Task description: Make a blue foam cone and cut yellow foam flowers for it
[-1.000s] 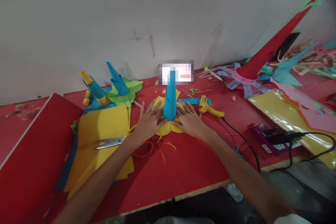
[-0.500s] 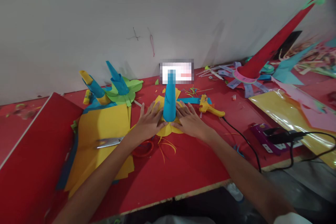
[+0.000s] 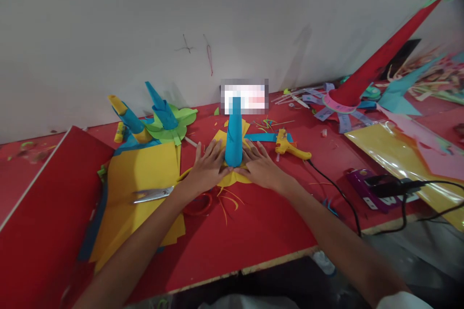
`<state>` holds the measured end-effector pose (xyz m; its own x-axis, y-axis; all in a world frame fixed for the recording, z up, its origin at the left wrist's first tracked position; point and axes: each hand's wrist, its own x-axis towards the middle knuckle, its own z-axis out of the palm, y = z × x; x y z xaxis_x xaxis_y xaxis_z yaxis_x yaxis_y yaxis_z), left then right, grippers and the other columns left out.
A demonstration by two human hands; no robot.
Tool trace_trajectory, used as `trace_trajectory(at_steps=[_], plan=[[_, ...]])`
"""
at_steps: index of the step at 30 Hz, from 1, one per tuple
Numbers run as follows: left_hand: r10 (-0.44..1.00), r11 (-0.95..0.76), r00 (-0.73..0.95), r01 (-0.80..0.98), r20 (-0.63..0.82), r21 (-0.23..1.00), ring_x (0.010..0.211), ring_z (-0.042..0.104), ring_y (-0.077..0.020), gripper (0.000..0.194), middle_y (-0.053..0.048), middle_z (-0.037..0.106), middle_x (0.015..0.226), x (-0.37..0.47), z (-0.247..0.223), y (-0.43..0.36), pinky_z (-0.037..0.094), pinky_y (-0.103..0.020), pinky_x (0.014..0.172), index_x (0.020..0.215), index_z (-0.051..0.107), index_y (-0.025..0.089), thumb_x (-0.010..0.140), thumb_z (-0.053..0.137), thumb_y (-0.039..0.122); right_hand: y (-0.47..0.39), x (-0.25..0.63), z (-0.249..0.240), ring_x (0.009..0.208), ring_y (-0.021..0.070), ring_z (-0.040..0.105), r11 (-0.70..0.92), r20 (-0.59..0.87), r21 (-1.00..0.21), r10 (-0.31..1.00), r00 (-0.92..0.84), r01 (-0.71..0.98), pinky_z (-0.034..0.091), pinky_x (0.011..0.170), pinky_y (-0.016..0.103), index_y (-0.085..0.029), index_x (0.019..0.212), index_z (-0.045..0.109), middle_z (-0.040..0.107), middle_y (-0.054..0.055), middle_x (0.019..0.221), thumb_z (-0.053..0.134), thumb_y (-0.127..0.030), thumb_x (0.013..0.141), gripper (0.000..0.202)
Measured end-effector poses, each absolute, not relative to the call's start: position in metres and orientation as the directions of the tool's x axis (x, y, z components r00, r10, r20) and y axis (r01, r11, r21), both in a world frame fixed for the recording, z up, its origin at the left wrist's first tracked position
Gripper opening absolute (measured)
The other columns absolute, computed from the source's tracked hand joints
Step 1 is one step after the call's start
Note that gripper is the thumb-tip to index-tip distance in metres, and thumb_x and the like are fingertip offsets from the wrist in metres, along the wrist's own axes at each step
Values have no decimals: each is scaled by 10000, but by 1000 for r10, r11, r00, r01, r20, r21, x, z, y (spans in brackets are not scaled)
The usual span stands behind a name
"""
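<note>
A blue paper cone stands upright on a yellow petal-shaped paper base in the middle of the table. My left hand lies flat on the left part of the base, fingers spread beside the cone. On the other side, my right hand rests on the base in the same way, its fingers apart. Both thumbs point toward each other in front of the cone's foot. The hands cover much of the yellow paper.
Scissors lie on yellow sheets at the left, beside a red board. Right of my hands are a yellow glue gun with a cord and a purple power box. Behind are paper cones on green petals.
Both hands remain flat around the cone with hardly any movement. The view has shifted very slightly.
</note>
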<state>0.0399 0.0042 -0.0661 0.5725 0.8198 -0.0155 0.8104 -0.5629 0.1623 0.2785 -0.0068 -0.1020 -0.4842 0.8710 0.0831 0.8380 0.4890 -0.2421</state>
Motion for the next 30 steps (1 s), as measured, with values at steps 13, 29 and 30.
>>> trace_trajectory(at_steps=[13,29,30], plan=[[836,-539,547,833,-35,124,1704,186,-410,745,-204,255,1813,37,-69,7,51,-774,1326,1697,345,194,1103,350,644,-5,281,-104,1718,357,135,475,97,-236,880,-466,848,90,1381,647,-167,1730,338,330,165,1798,309,-639,1115,775],[837,-541,546,835,-31,101,1711,150,-413,539,-149,211,1834,32,-65,5,107,-791,1309,1645,469,260,1116,393,328,-8,282,-107,1710,373,167,494,102,-208,870,-483,844,94,1374,662,-145,1709,381,346,174,1790,297,-567,1133,718],[835,-546,550,833,-23,91,1712,144,-408,552,-144,207,1835,31,-61,2,107,-787,1313,1651,464,259,1103,399,286,-8,282,-106,1710,376,166,487,101,-206,874,-476,849,93,1374,662,-132,1702,390,338,178,1792,302,-571,1133,724]])
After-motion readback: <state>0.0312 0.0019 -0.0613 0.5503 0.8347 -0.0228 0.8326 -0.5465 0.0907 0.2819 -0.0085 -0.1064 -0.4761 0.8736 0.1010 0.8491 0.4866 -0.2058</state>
